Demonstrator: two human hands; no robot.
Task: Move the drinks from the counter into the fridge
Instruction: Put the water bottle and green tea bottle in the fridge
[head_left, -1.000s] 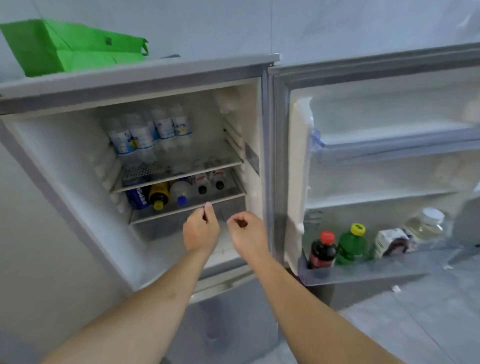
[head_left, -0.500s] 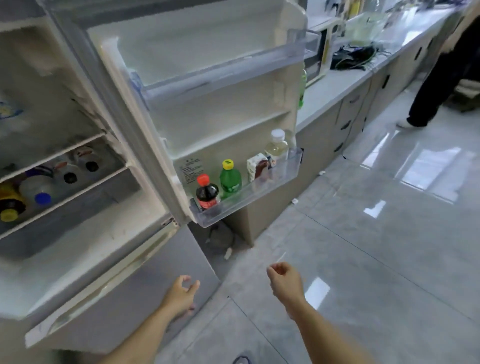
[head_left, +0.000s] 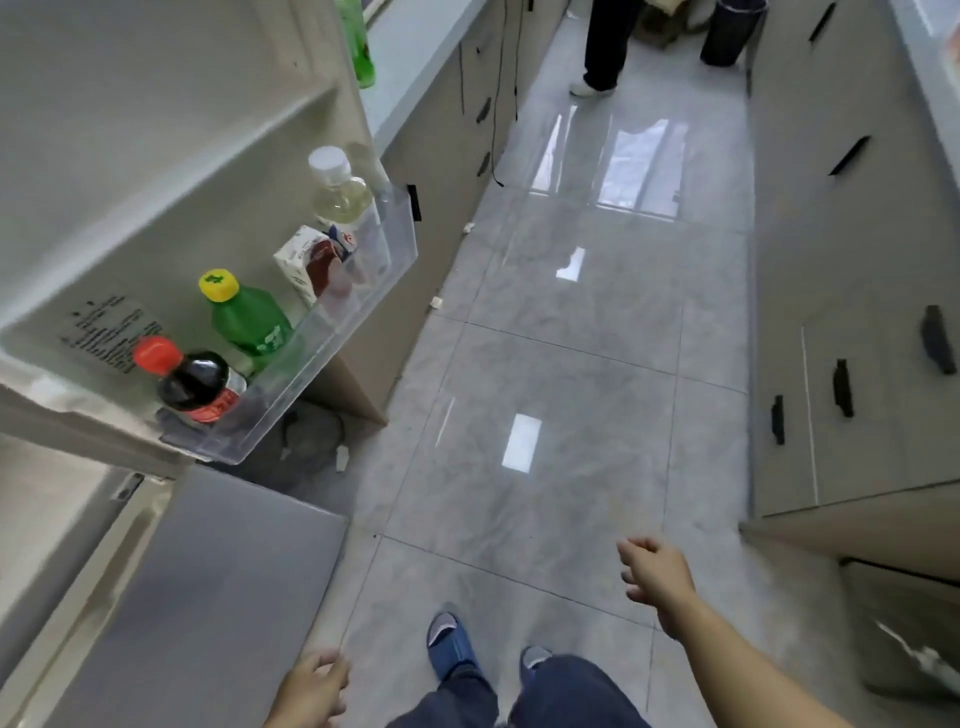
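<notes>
With both hands empty and low in the frame, the head view shows a person facing down a tiled aisle, away from the open fridge door (head_left: 171, 156) on the left. The left hand (head_left: 311, 691) hangs at the near edge with fingers loosely spread, holding nothing. The right hand (head_left: 652, 571) is out to the right over the floor (head_left: 561, 353), fingers loosely curled, also holding nothing.

The clear door bin (head_left: 332, 364) on the left already carries four drinks in a row: nearest, a dark bottle with a red cap (head_left: 195, 382), then a green bottle with a yellow cap (head_left: 249, 319), a small carton (head_left: 317, 262), and farthest a pale bottle with a white cap (head_left: 340, 195). Beyond the door, at the far left, a green bottle (head_left: 358, 47) stands on the counter (head_left: 410, 67), partly hidden by the door's edge; whether more drinks wait there cannot be told.

This looks like the walk back between loads: one delivery done, nothing in hand. The next move calls for going up the aisle to the counter, reaching round the door edge and taking the green bottle upright by its body. A second person's legs (head_left: 605, 47) stand far up the aisle, near enough to the counter to need minding.
</notes>
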